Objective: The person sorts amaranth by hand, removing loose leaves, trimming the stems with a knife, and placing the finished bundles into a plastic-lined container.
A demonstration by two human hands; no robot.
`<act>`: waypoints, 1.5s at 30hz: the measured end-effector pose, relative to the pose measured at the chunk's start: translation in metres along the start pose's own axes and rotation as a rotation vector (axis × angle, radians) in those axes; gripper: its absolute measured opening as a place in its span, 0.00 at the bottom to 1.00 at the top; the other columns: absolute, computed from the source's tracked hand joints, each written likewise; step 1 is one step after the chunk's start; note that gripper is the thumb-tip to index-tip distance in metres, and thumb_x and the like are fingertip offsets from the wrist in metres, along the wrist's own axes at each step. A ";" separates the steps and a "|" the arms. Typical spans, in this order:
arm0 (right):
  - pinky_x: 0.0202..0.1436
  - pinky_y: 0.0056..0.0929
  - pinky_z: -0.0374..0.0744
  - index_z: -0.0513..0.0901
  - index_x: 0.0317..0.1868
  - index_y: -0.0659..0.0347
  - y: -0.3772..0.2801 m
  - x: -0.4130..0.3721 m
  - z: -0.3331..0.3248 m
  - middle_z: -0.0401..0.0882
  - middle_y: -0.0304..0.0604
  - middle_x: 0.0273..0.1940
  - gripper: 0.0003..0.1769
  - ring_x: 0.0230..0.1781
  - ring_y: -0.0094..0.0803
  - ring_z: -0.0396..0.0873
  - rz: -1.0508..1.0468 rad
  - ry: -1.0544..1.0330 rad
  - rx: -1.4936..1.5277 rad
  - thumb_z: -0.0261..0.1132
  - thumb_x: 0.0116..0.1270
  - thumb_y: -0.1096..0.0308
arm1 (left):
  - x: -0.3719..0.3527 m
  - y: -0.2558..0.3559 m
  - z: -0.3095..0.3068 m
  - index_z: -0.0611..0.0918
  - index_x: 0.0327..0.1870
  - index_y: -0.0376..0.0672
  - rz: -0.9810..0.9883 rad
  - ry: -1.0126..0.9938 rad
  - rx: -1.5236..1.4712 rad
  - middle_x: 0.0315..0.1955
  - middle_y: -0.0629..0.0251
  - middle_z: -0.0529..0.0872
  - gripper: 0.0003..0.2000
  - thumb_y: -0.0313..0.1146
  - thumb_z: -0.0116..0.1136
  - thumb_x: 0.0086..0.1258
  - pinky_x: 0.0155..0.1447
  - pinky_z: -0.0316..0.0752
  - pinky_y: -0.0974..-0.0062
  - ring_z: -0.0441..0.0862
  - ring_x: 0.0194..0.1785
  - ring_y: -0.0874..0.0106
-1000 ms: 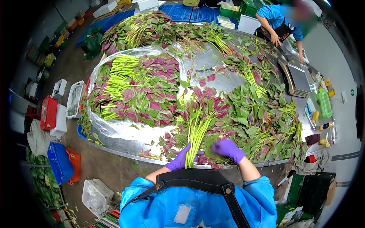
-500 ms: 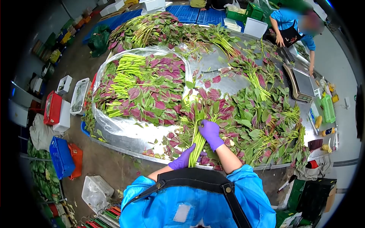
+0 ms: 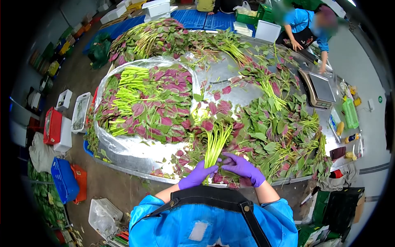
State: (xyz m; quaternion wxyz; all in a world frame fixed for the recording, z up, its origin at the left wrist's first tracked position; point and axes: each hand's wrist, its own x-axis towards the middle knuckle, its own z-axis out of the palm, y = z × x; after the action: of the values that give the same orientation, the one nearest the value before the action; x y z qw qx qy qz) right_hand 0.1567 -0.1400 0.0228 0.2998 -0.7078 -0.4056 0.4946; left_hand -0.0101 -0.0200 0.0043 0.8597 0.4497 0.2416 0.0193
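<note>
My left hand (image 3: 198,174), in a purple glove, is closed around a bunch of red-and-green amaranth (image 3: 215,144) at the table's near edge. The bunch's pale green stems stand up from the hand and fan out at the top. Close to its right side is my right hand (image 3: 245,169), also gloved in purple, with fingers stretched and apart and nothing held. Loose amaranth leaves (image 3: 185,162) lie around both hands. To the left, a plastic-lined container (image 3: 142,138) holds stacked amaranth (image 3: 152,103). More amaranth (image 3: 271,136) is heaped at the right.
A metal table (image 3: 230,90) carries a knife (image 3: 226,80), a far amaranth pile (image 3: 148,39) and a scale (image 3: 319,88). Behind the scale a co-worker in blue (image 3: 302,26) stands with both hands over the table. Blue (image 3: 64,181) and red (image 3: 52,125) crates stand on the floor at left.
My right hand has let go of the bunch and moved down and right, its fingers opening. The left hand keeps hold; the stems now fan out at the top. The view has shifted slightly.
</note>
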 end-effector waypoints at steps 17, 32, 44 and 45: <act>0.24 0.18 0.74 0.72 0.47 0.62 -0.028 0.106 -0.246 0.73 0.33 0.24 0.17 0.20 0.20 0.72 -0.322 0.388 0.424 0.64 0.60 0.64 | 0.095 0.004 0.056 0.61 0.61 0.34 0.198 -0.017 0.239 0.54 0.55 0.72 0.26 0.27 0.57 0.63 0.61 0.65 0.75 0.69 0.59 0.68; 0.47 0.42 0.75 0.67 0.60 0.62 0.212 0.208 -0.389 0.78 0.61 0.43 0.40 0.43 0.50 0.77 0.160 0.605 -0.485 0.68 0.43 0.59 | 0.111 -0.023 0.029 0.71 0.55 0.35 -0.065 0.295 0.110 0.48 0.61 0.78 0.16 0.27 0.53 0.66 0.58 0.68 0.80 0.74 0.53 0.75; 0.54 0.33 0.72 0.71 0.56 0.59 -0.073 0.180 -0.194 0.74 0.49 0.52 0.30 0.51 0.40 0.74 -0.511 0.160 -0.392 0.68 0.52 0.64 | 0.060 -0.006 -0.035 0.74 0.52 0.40 0.031 0.346 0.079 0.41 0.67 0.80 0.17 0.37 0.57 0.65 0.51 0.71 0.80 0.76 0.45 0.78; 0.54 0.33 0.72 0.71 0.56 0.58 -0.088 0.188 -0.168 0.73 0.48 0.53 0.29 0.52 0.40 0.73 -0.543 0.056 -0.368 0.68 0.53 0.63 | 0.057 -0.011 -0.050 0.73 0.53 0.40 0.202 0.372 0.095 0.41 0.67 0.80 0.17 0.36 0.57 0.65 0.52 0.71 0.80 0.76 0.46 0.78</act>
State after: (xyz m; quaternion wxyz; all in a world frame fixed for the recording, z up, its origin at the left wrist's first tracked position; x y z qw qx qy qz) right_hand 0.3245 0.0628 0.0649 0.2989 -0.6293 -0.6537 0.2954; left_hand 0.0163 0.0260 -0.0506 0.7718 0.5004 0.3504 0.1767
